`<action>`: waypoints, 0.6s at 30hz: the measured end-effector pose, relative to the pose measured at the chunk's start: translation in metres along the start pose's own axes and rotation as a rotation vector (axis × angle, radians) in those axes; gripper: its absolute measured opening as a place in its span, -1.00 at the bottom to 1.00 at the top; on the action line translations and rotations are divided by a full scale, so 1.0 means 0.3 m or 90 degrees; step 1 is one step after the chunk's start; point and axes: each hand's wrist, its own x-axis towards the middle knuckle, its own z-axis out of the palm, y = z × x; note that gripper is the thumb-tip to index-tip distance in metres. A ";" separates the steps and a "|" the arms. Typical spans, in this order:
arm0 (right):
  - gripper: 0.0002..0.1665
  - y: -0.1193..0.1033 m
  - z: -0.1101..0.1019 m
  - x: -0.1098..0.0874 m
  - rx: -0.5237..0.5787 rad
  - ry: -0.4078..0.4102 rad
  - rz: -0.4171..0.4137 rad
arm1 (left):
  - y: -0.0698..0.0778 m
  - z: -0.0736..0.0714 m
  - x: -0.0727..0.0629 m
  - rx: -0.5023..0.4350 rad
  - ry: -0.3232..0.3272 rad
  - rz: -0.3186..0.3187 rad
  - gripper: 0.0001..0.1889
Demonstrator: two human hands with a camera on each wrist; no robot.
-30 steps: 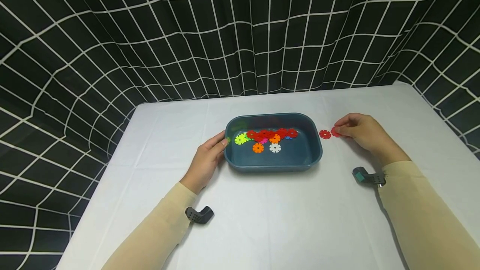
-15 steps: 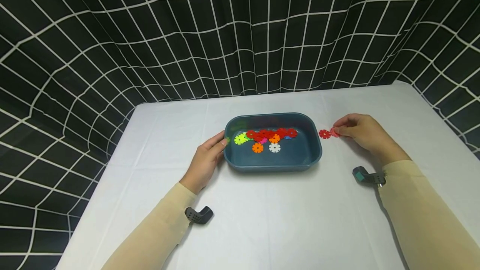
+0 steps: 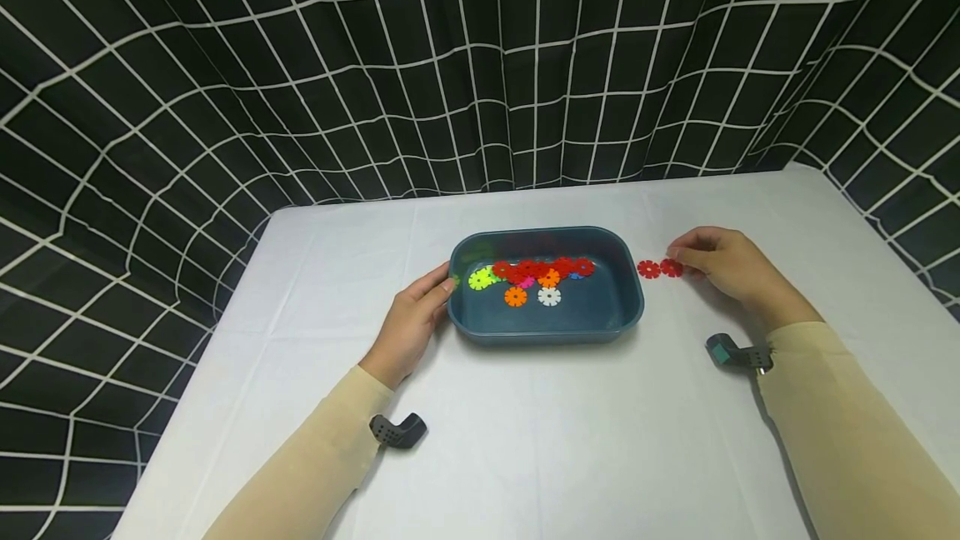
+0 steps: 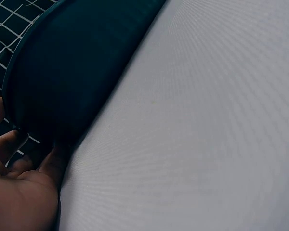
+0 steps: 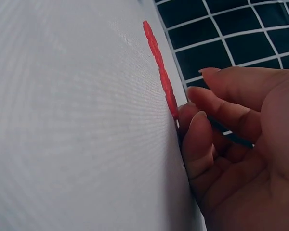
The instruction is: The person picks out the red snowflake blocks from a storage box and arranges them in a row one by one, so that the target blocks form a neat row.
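Observation:
At its left end, a dark blue-green plastic tub [image 3: 547,337] is gripped by my left hand [image 3: 411,319], thumb at the rim and fingers against the outer wall. In the left wrist view, fingers [image 4: 48,166] reach the tub's lower edge. Just right of the tub, two red notched snowflake discs [image 3: 648,269] lie flat, side by side. My right hand [image 3: 716,265] is at the right-hand disc [image 3: 672,268], its fingers loosely bent. In the right wrist view, a fingertip touches or nearly touches the end of the red row [image 5: 161,72], with other fingertips apart from it.
Inside the tub lie several red discs [image 3: 540,270], along with yellow-green [image 3: 480,278], orange [image 3: 515,297], white [image 3: 550,297], pink and blue ones. A white cloth [image 3: 570,440] covers the table. Black curtain [image 3: 465,65] with white grid lines stands behind and at both sides.
The right-hand red disc, earlier partly covered by my right fingers, now shows more fully and flat beside the other. My left hand and the tub have stayed in place.

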 end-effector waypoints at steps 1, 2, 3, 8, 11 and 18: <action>-0.45 0.001 0.000 0.000 0.004 -0.002 -0.002 | -0.001 0.000 0.000 0.000 0.001 0.000 -0.44; -0.45 0.002 0.001 0.000 0.007 -0.003 -0.003 | -0.001 0.000 0.000 0.000 0.000 0.000 -0.44; -0.43 0.003 0.001 -0.001 0.010 -0.004 -0.005 | -0.001 0.000 0.000 -0.001 0.000 -0.001 -0.44; -0.45 0.006 -0.005 -0.003 0.007 -0.014 -0.007 | 0.002 0.003 -0.002 -0.007 -0.001 -0.001 -0.44; -0.51 0.007 -0.012 -0.007 -0.008 -0.032 -0.004 | 0.002 0.003 -0.002 -0.013 -0.001 -0.001 -0.45; -0.46 0.004 -0.019 -0.008 -0.025 -0.064 -0.023 | 0.003 0.004 0.000 -0.008 0.002 0.002 -0.45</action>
